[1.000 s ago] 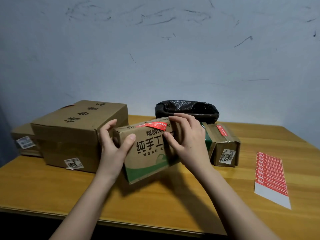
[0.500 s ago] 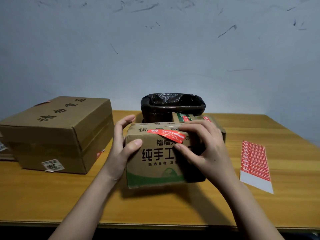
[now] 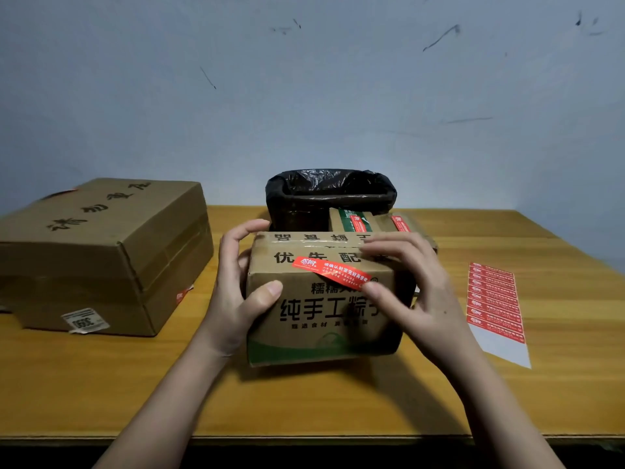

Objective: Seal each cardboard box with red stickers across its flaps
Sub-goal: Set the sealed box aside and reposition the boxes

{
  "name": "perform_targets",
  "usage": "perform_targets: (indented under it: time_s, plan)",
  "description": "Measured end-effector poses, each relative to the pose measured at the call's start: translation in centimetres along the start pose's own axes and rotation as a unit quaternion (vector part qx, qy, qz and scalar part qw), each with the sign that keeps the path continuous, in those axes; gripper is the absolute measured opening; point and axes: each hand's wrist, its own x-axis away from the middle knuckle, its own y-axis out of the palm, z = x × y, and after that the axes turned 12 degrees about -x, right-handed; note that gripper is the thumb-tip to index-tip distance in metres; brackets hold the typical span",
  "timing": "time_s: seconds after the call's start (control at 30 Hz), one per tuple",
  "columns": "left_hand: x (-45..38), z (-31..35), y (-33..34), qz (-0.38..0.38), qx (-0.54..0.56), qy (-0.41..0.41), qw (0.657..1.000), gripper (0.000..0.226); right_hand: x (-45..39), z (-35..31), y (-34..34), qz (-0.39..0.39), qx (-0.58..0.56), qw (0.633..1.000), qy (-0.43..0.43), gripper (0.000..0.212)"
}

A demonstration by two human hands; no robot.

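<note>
The small printed box (image 3: 321,299) is sitting near the middle of the desk (image 3: 304,401), a bit back from the front edge, and the person is gripping it from both sides. The left hand (image 3: 236,292) is wrapping around the box's left edge, thumb lying on the front face and fingers curling over the top. The right hand (image 3: 416,289) is coming over the top right corner, fingers spread a little and curled across the top flap, thumb tip touching the right end of the red sticker (image 3: 331,272). That sticker is lying at a slant over the box's top front edge, bridging top and front. Right behind this box, two more small boxes (image 3: 365,222) with red stickers are peeking out, and behind those a bin with a black bag (image 3: 329,194) is standing at the back edge. A bigger cardboard box (image 3: 101,255) is taking up the left side of the desk, well apart from the hands. Over by the right edge, the sticker sheet (image 3: 495,299) is lying flat, still holding a stack of red strips.
</note>
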Motion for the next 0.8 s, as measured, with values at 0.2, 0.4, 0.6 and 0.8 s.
perform_targets:
  time_s: [0.2,0.4,0.6,0.8]
  plan:
    - [0.1,-0.2,-0.7,-0.015,0.013,-0.005,1.000,0.073,0.2,1.1,0.0,0.001,-0.154,0.978,0.139,0.059]
    - [0.2,0.0,-0.6,0.006,0.014,-0.014,1.000,0.069,-0.1,0.7,0.8,0.047,-0.060,0.996,0.041,0.041]
    - [0.2,0.0,-0.2,0.043,0.067,-0.085,0.993,0.067,0.2,0.0,2.1,0.081,0.062,0.993,-0.051,0.034]
    - [0.8,0.4,0.3,0.060,0.111,-0.154,0.980,0.070,0.5,-1.0,3.3,0.186,0.121,0.974,-0.045,0.023]
